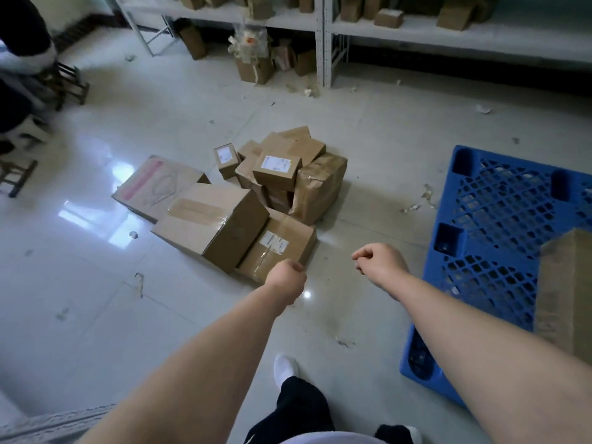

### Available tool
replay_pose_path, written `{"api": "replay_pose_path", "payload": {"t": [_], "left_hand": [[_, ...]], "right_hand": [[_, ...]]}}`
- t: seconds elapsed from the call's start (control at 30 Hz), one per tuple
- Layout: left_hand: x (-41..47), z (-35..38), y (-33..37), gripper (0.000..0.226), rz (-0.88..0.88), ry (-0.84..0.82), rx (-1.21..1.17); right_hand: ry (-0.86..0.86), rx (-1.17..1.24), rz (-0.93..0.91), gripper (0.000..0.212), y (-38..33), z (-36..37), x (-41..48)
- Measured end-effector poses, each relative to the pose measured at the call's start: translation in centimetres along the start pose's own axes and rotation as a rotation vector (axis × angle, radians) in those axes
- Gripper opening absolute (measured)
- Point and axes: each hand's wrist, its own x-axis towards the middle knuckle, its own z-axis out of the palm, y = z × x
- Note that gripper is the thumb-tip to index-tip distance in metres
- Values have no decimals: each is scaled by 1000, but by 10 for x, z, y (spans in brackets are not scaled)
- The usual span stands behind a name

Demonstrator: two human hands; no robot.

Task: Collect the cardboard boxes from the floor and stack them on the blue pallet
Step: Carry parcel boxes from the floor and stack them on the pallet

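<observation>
Several cardboard boxes lie in a heap on the tiled floor ahead of me: a large taped box [211,224], a labelled box [278,246] under its right side, a flat box with a pink stripe [153,185], and smaller labelled boxes [277,169] piled behind. The blue pallet [499,225] lies at the right, with one cardboard box [567,290] on its near right part. My left hand [288,277] hovers just in front of the labelled box, fingers curled, holding nothing. My right hand [378,261] is held between the heap and the pallet, fingers also curled and empty.
White metal shelving [323,43] with more boxes runs along the far wall, with boxes and packing scraps under it. A person sits on wooden stools [69,84] at the far left. Paper scraps litter the floor. My foot in a white sock [285,368] is below my hands.
</observation>
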Motion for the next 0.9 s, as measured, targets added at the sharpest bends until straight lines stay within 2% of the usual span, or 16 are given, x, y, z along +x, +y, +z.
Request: {"api": "replay_pose_path", "payload": {"t": [0.3,0.53,0.7,0.9], "left_hand": [[66,-144,-64,27,-105,67,-74],[102,-184,-93,17,-187,72,-182],[126,-207,-100,13,-231,80,-226],[177,-242,-88,7,-341,161,-247]], "right_hand": [[-68,100,62,28,-79,110,34],[-111,26,99,25,-122,139,61],[-158,-11,58,23,-163,160,96],[-255,-78,16,23,-213,181,158]]}}
